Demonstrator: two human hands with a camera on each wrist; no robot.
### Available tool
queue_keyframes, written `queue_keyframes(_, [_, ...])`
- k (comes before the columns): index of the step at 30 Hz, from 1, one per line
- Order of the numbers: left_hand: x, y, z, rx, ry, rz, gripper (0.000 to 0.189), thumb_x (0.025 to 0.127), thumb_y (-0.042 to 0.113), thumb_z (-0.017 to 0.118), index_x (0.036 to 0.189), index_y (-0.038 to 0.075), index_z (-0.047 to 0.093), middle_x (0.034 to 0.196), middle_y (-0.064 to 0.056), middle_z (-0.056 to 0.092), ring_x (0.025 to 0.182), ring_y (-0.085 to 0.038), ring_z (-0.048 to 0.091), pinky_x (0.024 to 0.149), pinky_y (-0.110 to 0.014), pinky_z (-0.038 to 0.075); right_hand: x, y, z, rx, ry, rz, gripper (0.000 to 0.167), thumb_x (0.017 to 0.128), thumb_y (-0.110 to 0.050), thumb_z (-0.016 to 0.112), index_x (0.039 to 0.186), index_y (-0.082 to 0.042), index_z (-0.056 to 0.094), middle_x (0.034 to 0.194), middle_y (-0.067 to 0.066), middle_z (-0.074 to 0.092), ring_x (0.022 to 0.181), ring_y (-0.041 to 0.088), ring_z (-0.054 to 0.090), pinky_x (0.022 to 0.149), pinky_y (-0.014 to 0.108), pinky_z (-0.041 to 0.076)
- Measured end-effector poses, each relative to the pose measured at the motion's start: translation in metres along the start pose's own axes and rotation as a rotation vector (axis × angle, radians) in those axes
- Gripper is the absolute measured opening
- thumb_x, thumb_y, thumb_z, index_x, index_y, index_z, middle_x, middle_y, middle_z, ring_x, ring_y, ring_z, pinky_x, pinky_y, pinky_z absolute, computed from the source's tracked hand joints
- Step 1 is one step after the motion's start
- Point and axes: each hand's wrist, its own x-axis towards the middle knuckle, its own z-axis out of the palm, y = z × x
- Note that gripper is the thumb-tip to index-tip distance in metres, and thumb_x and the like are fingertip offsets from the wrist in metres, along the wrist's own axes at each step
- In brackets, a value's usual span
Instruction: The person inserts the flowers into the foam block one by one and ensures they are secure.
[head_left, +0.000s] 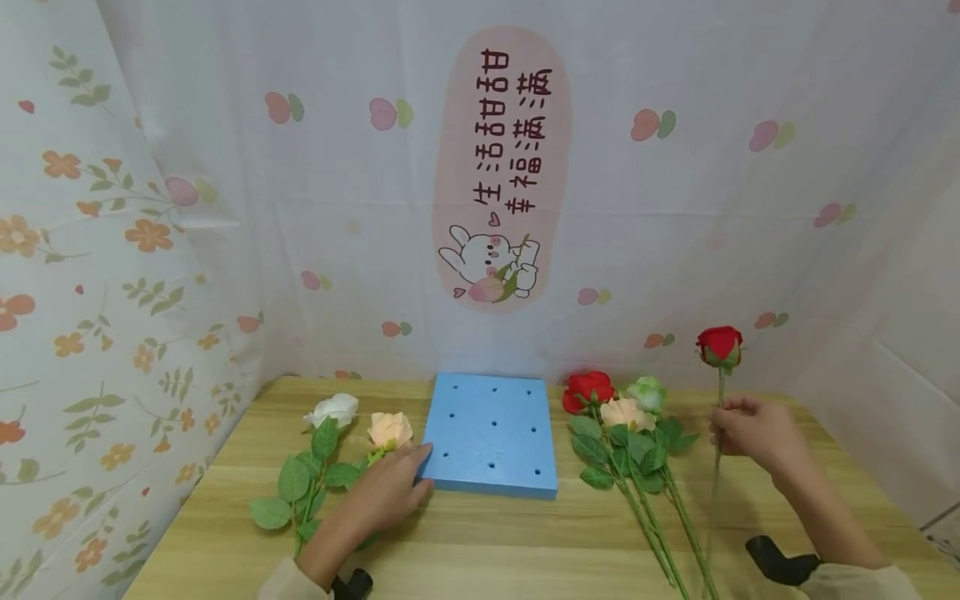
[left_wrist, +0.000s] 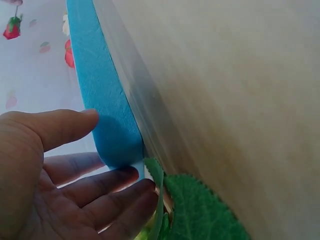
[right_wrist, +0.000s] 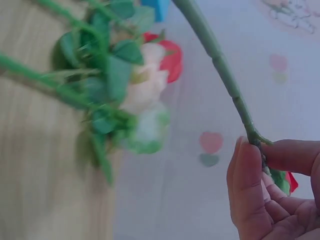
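My right hand pinches the green stem of a red rose between thumb and fingers. The rose is upright, bloom above the hand and stem hanging down. My left hand is at the near left corner of a blue block with several small holes in its top. In the left wrist view the thumb lies at the block's side and the other fingers, loosely extended, reach around the corner. A peach rose lies just beyond this hand, its stem mostly hidden by the hand and forearm.
A white rose lies at the left with its leaves toward me. Right of the block lie another red rose, a second peach rose and a green-white rose, stems toward the wooden table's near edge. A printed curtain hangs behind.
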Motion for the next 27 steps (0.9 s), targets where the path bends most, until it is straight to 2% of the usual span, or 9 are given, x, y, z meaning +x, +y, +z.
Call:
queue_keyframes(5, [0.001,-0.003,-0.001,-0.034,0.01,0.001,0.051,0.093,0.019,0.066,0.136,-0.005,0.053,0.134,-0.022,0.056,0.123,-0.039,0.054,0.098,-0.053,0.044,-0.005,-0.02,0.004,-0.026,0.064,-0.11,0.049,0.101,-0.033,0.052,0.121,0.011,0.05,0.082,0.001,0.067,0.071,0.013,0.067,0.067,0.03,0.057])
queue_keyframes(14, [0.001,-0.008,0.0,-0.078,0.037,-0.025,0.049,0.092,0.018,0.067,0.136,-0.001,0.055,0.136,-0.02,0.056,0.126,-0.038,0.052,0.1,-0.052,0.043,-0.014,-0.052,0.016,0.067,0.109,-0.243,0.046,0.098,-0.031,0.059,0.12,0.009,0.052,0.083,-0.01,0.069,0.074,0.01,0.068,0.067,0.031,0.058])
queue_keyframes(18, [0.002,-0.01,0.001,-0.08,0.048,-0.022,0.048,0.091,0.017,0.068,0.135,-0.001,0.056,0.134,-0.019,0.057,0.124,-0.037,0.053,0.099,-0.052,0.044,-0.016,-0.064,0.023,0.167,0.124,-0.277,0.038,0.096,-0.027,0.062,0.114,0.006,0.054,0.083,-0.01,0.07,0.074,0.011,0.068,0.067,0.03,0.057])
queue_keyframes(24, [0.002,-0.009,0.001,-0.083,0.048,-0.035,0.048,0.09,0.017,0.069,0.134,0.0,0.058,0.133,-0.019,0.058,0.123,-0.038,0.055,0.098,-0.052,0.045,-0.013,-0.077,0.037,0.392,0.121,-0.371,0.025,0.093,-0.017,0.067,0.105,0.003,0.057,0.082,-0.003,0.071,0.071,0.012,0.069,0.064,0.028,0.057])
queue_keyframes(27, [0.002,-0.007,0.001,-0.095,0.048,-0.045,0.048,0.09,0.016,0.069,0.133,0.0,0.058,0.132,-0.019,0.059,0.122,-0.037,0.056,0.097,-0.053,0.045,-0.01,-0.085,0.044,0.453,0.132,-0.416,0.023,0.092,-0.016,0.068,0.103,0.002,0.059,0.085,-0.003,0.071,0.073,0.012,0.069,0.063,0.026,0.057])
